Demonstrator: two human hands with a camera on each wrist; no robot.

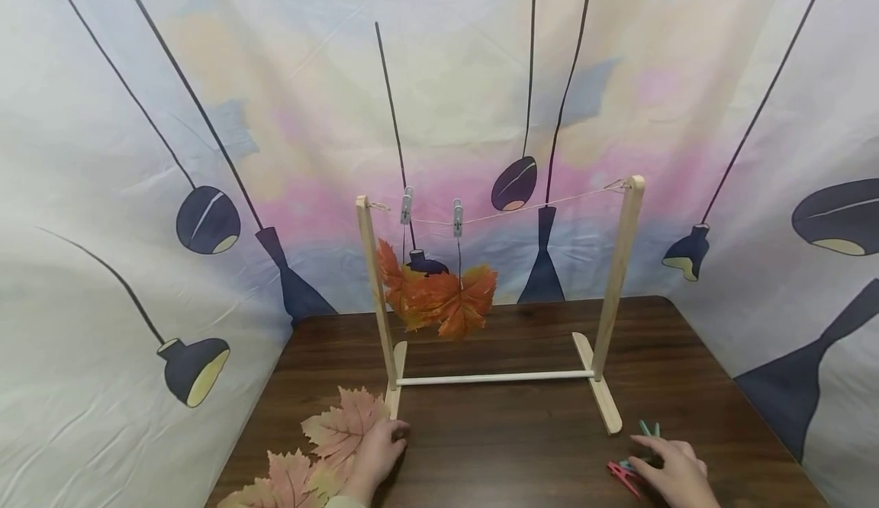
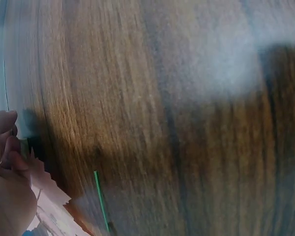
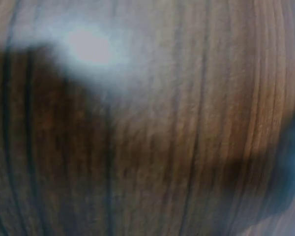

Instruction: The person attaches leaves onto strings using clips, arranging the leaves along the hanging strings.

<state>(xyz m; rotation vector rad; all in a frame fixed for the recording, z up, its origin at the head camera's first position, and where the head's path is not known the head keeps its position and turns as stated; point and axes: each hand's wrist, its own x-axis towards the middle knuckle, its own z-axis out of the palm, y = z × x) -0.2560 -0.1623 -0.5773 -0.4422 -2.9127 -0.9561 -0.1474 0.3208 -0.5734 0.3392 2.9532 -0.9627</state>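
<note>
My left hand rests low beside a pale pink maple leaf, its loosely curled fingers at the near end of the stand's left foot. In the left wrist view that hand shows at the left edge, with leaf edges below it. Over at the right, my right hand reaches over several small clothespins, its thumb and fingers apart. A pink clothespin and a green clothespin show around it; a blue one is partly covered by the fingers. The right wrist view is blurred.
A wooden stand with a string line stands on the dark table. Two grey clothespins, one at the middle, hold orange maple leaves on the line. Another pale leaf lies at the front left.
</note>
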